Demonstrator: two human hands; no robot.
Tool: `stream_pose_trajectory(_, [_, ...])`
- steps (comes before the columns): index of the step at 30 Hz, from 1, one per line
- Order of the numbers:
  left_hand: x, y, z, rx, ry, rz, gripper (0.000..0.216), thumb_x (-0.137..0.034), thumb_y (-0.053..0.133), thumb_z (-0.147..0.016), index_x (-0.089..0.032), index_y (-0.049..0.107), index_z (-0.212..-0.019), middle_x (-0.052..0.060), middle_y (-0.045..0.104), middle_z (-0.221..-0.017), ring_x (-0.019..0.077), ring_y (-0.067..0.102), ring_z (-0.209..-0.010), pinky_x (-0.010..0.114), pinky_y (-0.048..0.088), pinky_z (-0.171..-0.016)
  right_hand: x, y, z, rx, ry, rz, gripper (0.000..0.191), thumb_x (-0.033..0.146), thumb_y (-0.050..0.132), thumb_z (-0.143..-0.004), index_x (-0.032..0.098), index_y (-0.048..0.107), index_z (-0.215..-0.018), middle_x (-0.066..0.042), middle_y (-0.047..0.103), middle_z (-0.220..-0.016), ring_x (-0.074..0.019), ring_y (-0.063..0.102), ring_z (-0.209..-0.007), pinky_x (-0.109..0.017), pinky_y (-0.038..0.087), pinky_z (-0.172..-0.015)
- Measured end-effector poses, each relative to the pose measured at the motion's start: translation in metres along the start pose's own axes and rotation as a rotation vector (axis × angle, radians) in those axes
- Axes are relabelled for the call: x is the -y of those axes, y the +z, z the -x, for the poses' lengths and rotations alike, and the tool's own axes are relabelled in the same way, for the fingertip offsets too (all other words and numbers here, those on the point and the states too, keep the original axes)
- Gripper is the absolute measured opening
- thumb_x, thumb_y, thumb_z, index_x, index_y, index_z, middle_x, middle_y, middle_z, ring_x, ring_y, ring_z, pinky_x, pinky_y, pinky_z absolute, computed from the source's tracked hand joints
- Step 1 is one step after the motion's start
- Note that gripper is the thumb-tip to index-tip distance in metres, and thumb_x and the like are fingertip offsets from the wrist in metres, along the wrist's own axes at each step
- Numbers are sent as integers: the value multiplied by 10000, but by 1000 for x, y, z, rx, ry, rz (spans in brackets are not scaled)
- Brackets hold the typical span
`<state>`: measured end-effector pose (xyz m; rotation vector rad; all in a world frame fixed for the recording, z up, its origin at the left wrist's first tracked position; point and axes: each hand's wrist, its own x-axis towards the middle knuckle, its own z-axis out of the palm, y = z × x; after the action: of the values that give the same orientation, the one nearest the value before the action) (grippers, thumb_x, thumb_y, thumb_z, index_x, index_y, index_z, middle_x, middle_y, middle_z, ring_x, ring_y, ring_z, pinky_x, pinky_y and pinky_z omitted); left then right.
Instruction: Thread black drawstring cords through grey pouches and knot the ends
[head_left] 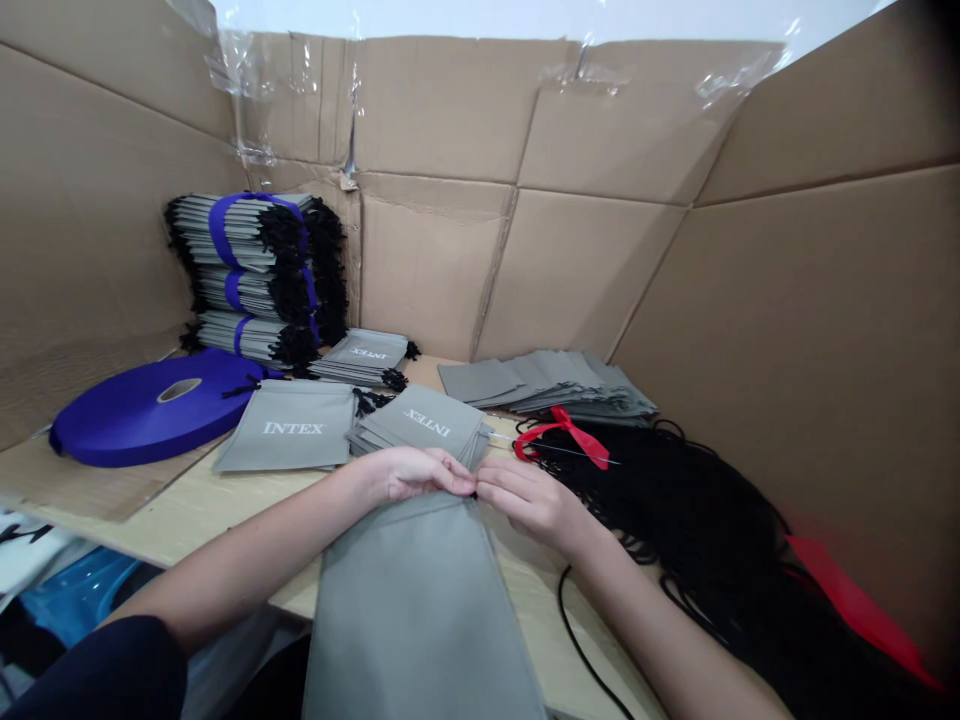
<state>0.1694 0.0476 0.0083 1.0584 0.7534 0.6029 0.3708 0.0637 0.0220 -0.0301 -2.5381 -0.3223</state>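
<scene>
A plain grey fabric pouch (420,610) hangs from the table's front edge toward me, its top edge up. My left hand (420,473) is closed on its upper edge, thumb and fingers pinched near the right corner. Fingertips of my right hand (529,497) meet the left ones at that corner, pinched together; a tiny dark bit shows there, but what they grip is hidden. Just beyond the right hand lies a thin metal needle (559,449) beside a red ribbon (566,435). A black cord (577,625) curves below my right forearm.
Printed grey pouches (292,425) and a small pile (431,415) lie ahead. Banded bundles (251,285) stand back left, behind a purple ribbon roll (150,405). Grey fabric pieces (547,380) lie behind a heap of black cords (690,530). Cardboard walls (442,110) surround the table.
</scene>
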Motion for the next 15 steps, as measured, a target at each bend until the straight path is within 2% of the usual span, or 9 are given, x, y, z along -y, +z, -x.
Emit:
stream_pose_trajectory(5, [1, 4, 0, -63, 60, 67, 160, -161, 748, -495, -155, 686, -643, -11, 668, -661, 113, 588, -659, 234, 441, -725, -4, 2, 4, -40, 19, 38, 209, 97, 445, -862, 184, 608, -959, -95, 661, -905, -193, 600, -926, -337, 526, -774])
stream_pose_trajectory(10, [1, 7, 0, -49, 21, 56, 182, -228, 732, -553, -124, 691, -696, 40, 686, -704, 149, 607, -673, 269, 460, -708, -6, -2, 4, -84, -4, 16, 180, 109, 483, -851, 191, 600, -960, -94, 658, -910, -206, 593, -959, -362, 530, -791])
stream_pose_trajectory(15, [1, 9, 0, -169, 16, 37, 163, -182, 739, -519, -156, 678, -668, 8, 665, -653, 132, 579, -622, 243, 449, -635, -6, -4, 5, -65, -9, 28, 172, 109, 513, -840, 210, 601, -948, -90, 648, -944, -210, 581, -1005, -347, 536, -781])
